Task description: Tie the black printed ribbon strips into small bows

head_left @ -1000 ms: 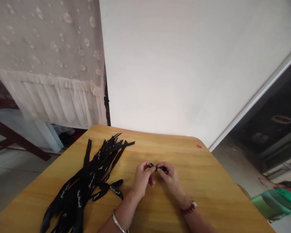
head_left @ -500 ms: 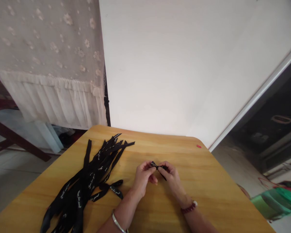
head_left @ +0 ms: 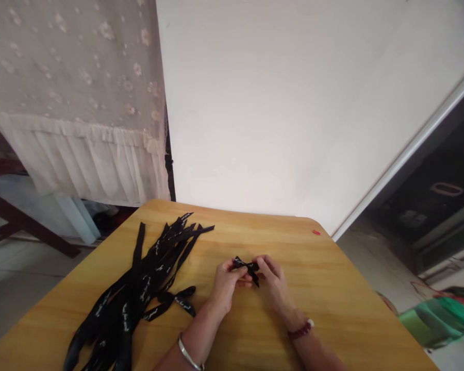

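Observation:
A small black ribbon bow (head_left: 250, 268) with white printed lettering is held over the middle of the wooden table. Its left loop is pinched between the thumb and fingers of my left hand (head_left: 227, 286). At the bow's right loop, my right hand (head_left: 272, 281) has its fingertips closed on the edge, the thumb a little raised. One tail hangs down between the hands. Another black bow (head_left: 177, 299) lies on the table to the left of my left hand, beside a pile of loose black printed ribbons (head_left: 145, 281).
The wooden table (head_left: 332, 309) has rounded far corners. A small red object (head_left: 316, 232) lies near its far right corner. Behind stands a white panel (head_left: 255, 103), with a lace curtain (head_left: 88, 103) at left. A green translucent container (head_left: 429, 322) is on the right.
The right thumb has lifted from the bow's centre, and the right fingers have shifted to its right end. More of the knot and the hanging tail now shows. The ribbon pile has stayed put.

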Demonstrator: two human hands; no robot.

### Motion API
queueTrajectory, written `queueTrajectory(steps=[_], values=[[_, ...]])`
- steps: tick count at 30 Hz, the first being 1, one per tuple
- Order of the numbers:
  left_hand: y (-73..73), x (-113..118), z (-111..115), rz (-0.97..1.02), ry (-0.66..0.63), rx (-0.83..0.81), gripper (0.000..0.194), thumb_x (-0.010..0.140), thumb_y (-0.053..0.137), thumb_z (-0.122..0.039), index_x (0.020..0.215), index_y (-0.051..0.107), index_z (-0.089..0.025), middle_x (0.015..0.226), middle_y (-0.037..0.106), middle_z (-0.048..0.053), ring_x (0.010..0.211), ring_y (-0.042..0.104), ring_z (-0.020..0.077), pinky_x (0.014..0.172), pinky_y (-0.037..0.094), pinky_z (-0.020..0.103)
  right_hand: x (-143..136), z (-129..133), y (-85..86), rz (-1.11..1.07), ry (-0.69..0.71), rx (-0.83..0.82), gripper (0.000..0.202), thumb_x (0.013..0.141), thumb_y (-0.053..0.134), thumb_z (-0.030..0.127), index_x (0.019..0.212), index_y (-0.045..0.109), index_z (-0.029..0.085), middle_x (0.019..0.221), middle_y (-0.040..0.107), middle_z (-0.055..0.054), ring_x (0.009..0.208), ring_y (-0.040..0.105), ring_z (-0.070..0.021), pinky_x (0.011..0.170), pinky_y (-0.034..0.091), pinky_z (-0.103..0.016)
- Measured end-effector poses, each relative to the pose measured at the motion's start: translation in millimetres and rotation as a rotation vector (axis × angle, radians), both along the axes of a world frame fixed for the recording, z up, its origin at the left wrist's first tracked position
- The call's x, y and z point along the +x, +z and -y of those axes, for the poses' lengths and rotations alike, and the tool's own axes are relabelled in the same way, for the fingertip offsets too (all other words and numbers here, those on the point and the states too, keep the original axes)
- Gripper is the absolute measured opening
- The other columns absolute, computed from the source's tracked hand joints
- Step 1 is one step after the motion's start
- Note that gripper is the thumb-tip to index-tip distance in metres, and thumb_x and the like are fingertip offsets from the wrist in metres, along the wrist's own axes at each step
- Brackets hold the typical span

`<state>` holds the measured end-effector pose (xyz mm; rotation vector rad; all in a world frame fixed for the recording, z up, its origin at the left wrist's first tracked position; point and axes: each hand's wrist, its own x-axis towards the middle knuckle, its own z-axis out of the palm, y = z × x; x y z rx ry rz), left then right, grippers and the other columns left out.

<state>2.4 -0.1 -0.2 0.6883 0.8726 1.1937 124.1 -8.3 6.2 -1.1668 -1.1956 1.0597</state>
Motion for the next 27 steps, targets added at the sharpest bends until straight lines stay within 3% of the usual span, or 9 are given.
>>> queueTrajectory(steps=[5,10,15,19,27], values=[[0.8,-0.6,-0.3,0.029,0.019,-0.042,0.017,0.060,0.065,-0.018,0.071,0.053,-0.012,0.071,0.067,0.008,0.055,0.064,0.0168,0.045,0.049,0.022,2.8,-3.0,-6.5,0.075,-0.054,0.009,0.029,0.076,0.047,0.044,0.066,0.054,0.018,0.067,0.056,-0.001,0.064,0.052,-0.0151,0.056,0.041,-0.023],[1.3,-0.1,-0.5,0.029,-0.009,-0.046,0.018,0.061,0.065,-0.017,0.074,0.054,-0.011,0.071,0.067,0.009,0.062,0.065,0.0194,0.050,0.051,0.024,2.8,-5.5,-16.1,0.070,-0.091,0.004,0.029,0.074,0.049,0.046,0.066,0.052,0.018,0.063,0.054,-0.001,0.061,0.050,-0.0144,0.054,0.040,-0.023],[1.5,0.2,0.4,0.022,-0.034,-0.052,0.018,0.059,0.068,-0.019,0.070,0.056,-0.010,0.066,0.066,0.007,0.059,0.065,0.0190,0.049,0.051,0.023,-0.9,-3.2,-5.8,0.124,-0.010,0.042,0.031,0.071,0.054,0.043,0.054,0.046,0.018,0.050,0.043,0.004,0.048,0.041,-0.0100,0.045,0.032,-0.020],[-0.2,0.7,0.6,0.036,-0.046,-0.050,0.022,0.057,0.069,-0.023,0.070,0.057,-0.010,0.068,0.066,0.008,0.059,0.065,0.0195,0.048,0.051,0.024,-4.3,-1.3,2.2,0.139,-0.025,0.017,0.029,0.065,0.058,0.042,0.054,0.049,0.017,0.050,0.044,0.004,0.046,0.040,-0.0100,0.043,0.031,-0.020],[-0.5,1.1,0.0,0.023,-0.041,-0.089,0.021,0.063,0.064,-0.030,0.068,0.056,-0.011,0.066,0.066,0.007,0.054,0.064,0.0191,0.044,0.049,0.024,-3.3,-1.5,-3.5,0.143,-0.019,0.026,0.024,0.068,0.057,0.038,0.056,0.050,0.018,0.051,0.046,0.003,0.048,0.042,-0.0110,0.044,0.033,-0.021]])
